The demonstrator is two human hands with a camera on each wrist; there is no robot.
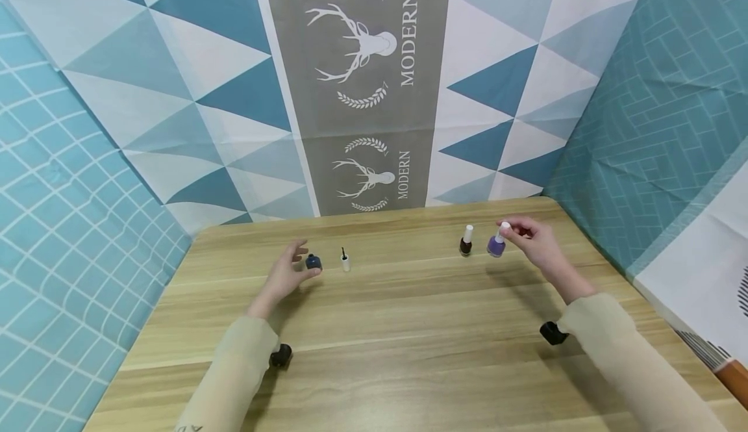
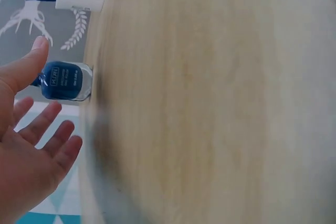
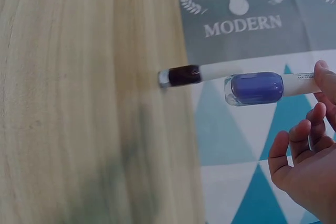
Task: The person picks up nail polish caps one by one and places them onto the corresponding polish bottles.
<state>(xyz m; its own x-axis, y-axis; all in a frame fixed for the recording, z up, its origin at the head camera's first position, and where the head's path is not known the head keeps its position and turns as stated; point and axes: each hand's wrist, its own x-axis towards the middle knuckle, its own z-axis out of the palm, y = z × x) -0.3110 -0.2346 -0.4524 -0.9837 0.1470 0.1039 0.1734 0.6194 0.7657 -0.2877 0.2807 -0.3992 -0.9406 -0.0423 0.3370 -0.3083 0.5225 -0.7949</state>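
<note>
My right hand [image 1: 536, 242] pinches the white cap of a purple nail polish bottle [image 1: 496, 246] between thumb and fingers. In the right wrist view that nail polish bottle [image 3: 256, 88] hangs tilted, glass end away from the hand. Just left of it, a dark brown nail polish bottle [image 1: 465, 247] with a white cap stands upright on the table. My left hand [image 1: 287, 273] is spread around an uncapped blue nail polish bottle [image 1: 313, 262], thumb on one side and fingers on the other. Beside this bottle, a white cap [image 1: 345, 264] stands with its dark brush pointing up.
The wooden table [image 1: 397, 328] ends at a patterned cloth backdrop [image 1: 374, 114]. Blue tiled cloth [image 1: 76, 211] hangs at the left, teal cloth [image 1: 648, 114] at the right. Black wrist devices [image 1: 281, 356] show under both sleeves.
</note>
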